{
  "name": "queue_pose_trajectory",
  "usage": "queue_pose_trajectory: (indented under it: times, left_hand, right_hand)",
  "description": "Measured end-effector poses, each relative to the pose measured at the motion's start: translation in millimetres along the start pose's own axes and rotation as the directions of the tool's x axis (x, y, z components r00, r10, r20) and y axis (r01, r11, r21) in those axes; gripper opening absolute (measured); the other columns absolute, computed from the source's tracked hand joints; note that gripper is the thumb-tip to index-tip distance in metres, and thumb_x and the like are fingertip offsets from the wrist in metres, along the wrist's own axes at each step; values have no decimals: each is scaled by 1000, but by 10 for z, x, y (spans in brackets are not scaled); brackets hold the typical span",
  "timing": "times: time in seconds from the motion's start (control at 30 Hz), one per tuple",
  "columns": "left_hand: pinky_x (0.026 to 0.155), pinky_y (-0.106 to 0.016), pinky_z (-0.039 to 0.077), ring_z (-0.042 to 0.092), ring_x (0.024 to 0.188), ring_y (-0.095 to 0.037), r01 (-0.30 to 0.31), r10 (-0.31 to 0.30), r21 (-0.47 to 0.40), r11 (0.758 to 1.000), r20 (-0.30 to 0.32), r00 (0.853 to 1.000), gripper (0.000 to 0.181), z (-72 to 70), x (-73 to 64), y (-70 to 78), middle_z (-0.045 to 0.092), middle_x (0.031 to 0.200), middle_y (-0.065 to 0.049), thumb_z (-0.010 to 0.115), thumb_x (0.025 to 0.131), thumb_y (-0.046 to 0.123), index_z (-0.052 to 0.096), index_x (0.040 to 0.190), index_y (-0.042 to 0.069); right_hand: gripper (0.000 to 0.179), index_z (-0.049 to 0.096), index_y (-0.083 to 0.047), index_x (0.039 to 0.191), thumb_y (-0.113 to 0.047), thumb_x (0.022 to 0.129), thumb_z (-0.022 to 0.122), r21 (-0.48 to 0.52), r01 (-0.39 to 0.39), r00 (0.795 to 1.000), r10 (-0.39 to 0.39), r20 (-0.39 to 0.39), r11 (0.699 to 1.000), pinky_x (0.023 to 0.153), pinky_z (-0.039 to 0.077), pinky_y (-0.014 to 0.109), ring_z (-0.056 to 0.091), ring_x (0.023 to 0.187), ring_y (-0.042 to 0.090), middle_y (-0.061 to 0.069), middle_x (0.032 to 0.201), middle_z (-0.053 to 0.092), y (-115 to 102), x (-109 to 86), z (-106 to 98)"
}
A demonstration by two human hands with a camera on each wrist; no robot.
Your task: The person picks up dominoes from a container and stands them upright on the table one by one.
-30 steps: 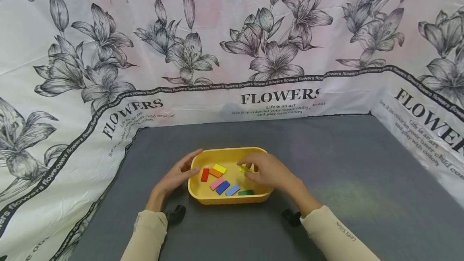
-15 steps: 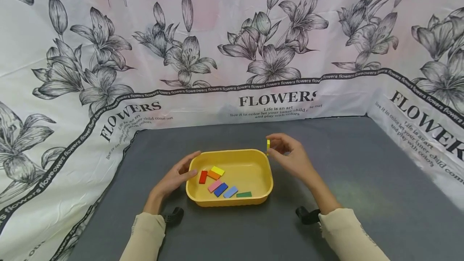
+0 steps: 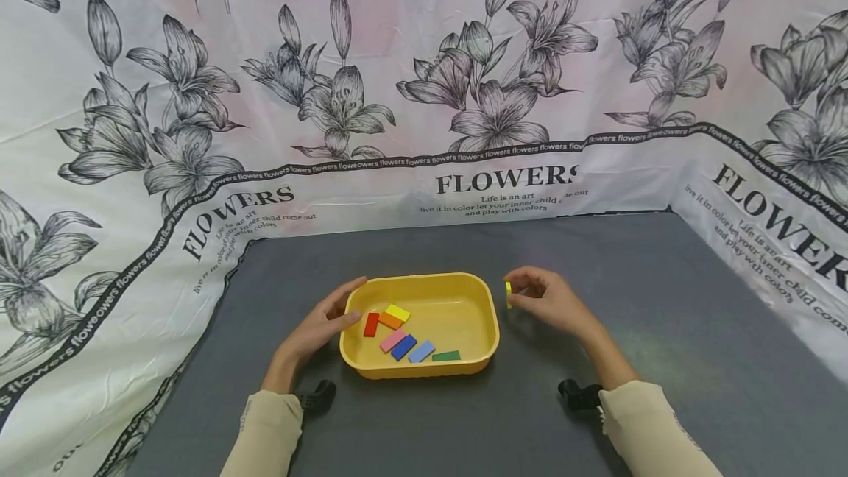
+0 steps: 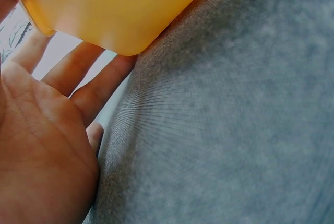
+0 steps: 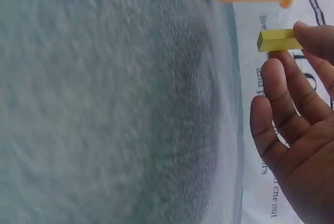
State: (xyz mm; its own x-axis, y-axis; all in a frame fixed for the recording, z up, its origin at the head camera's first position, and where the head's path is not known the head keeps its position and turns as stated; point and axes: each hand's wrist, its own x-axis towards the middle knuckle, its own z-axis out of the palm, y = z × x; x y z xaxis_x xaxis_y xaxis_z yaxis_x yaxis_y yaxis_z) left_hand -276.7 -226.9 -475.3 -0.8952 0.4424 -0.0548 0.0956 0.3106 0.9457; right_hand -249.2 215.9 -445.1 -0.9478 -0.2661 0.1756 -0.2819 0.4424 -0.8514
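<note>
A yellow plastic tray (image 3: 424,371) sits on the grey table in the head view. My left hand (image 3: 323,324) holds its left end, thumb over the rim and fingers along the outside; the left wrist view shows these fingers (image 4: 78,70) against the tray wall. To the right of the tray, my right hand (image 3: 553,304) pinches a small yellow block (image 5: 276,40) between thumb and fingertips. That block stands on end in the head view, apart from the tray. Whether it touches the table I cannot tell.
Inside the tray lie several blocks: red (image 3: 371,324), orange (image 3: 390,320), another yellow one (image 3: 398,313), pink (image 3: 392,341), dark blue (image 3: 403,347), light blue (image 3: 421,351) and green (image 3: 446,355). A flower-printed cloth (image 3: 371,205) borders the table (image 3: 424,425) behind and at the sides.
My right hand has lifted the yellow block out of the tray, carried it right over the rim, then lowered it beside the tray. The left hand has stayed at the tray's left end.
</note>
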Motion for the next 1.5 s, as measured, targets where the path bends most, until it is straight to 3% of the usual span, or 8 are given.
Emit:
queue_pose_trajectory:
  times: [0.63, 1.03, 1.5]
  left_hand:
    - [118, -54, 40, 45, 143, -34, 15, -15, 4, 1000, -8, 1000, 63, -1, -4, -6, 37, 163, -3, 62, 101, 27, 35, 157, 36]
    - [118, -53, 40, 47, 142, -32, 30, -30, 10, 999, -25, 999, 66, 11, 13, -1, 38, 163, -1, 64, 99, 31, 35, 157, 39]
    - [118, -54, 39, 47, 141, -33, 13, -13, 0, 1000, -12, 1000, 64, -2, 6, -4, 39, 162, -2, 63, 99, 30, 35, 157, 38]
  right_hand:
    - [29, 63, 5, 119, -3, 93, 70, -72, -99, 994, 102, 47, 993, 70, 59, 30, 69, 86, 23, 22, 110, 68, 193, -13, -113]
    - [32, 62, 4, 122, -5, 92, 71, -79, -102, 993, 106, 54, 992, 72, 59, 29, 70, 91, 24, 22, 115, 67, 202, -13, -123]
    - [38, 63, 2, 126, -7, 91, 74, -70, -77, 996, 80, 40, 995, 65, 55, 31, 68, 90, 24, 25, 121, 66, 183, -38, -135]
